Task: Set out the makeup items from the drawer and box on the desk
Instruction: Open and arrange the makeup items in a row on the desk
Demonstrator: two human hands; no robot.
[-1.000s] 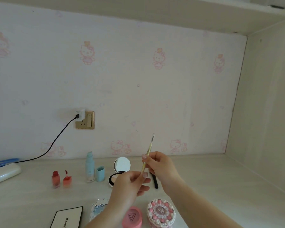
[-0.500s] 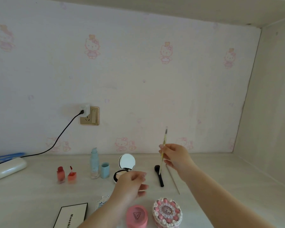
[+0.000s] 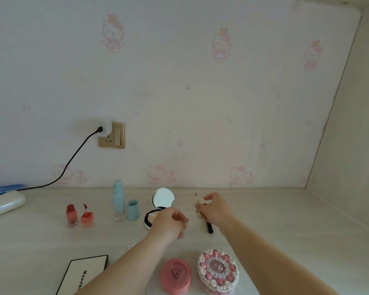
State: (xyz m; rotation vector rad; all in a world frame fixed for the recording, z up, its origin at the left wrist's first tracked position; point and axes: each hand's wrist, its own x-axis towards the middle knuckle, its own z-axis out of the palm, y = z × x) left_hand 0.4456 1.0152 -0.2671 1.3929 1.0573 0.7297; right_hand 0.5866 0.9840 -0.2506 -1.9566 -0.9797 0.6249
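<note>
Makeup items were seen spread along the surface (image 3: pixel 285 241) in the single head view. A thin yellow-handled brush (image 3: pixel 197 206) was pinched in the right hand (image 3: pixel 216 211), its tip tilted up toward the wall, low over the surface and just beside a black brush (image 3: pixel 209 227) lying flat under that hand. The left hand (image 3: pixel 170 223) was held over the front of an open powder compact (image 3: pixel 158 209), whose round mirror stood raised; its fingers were loosely curled and nothing was seen gripped in them. Further left stood a blue bottle (image 3: pixel 118 201), its blue cap (image 3: pixel 133 210) just beside it, and two red lip tints (image 3: pixel 79 216), one with its applicator standing out. Nearer the camera lay a pink round case (image 3: pixel 175 275), a cake-shaped box (image 3: pixel 218 271) and a white palette with black edging (image 3: pixel 83 273).

By judgement, the thin brush was about to be laid down next to the black one. The risks seemed to lie in crowding: the brush could roll once let go, or be set across the black brush. The left wrist, so close to the raised mirror, could knock the compact shut or push it into the cap, and the uncapped bottle could be toppled in turn.
</note>
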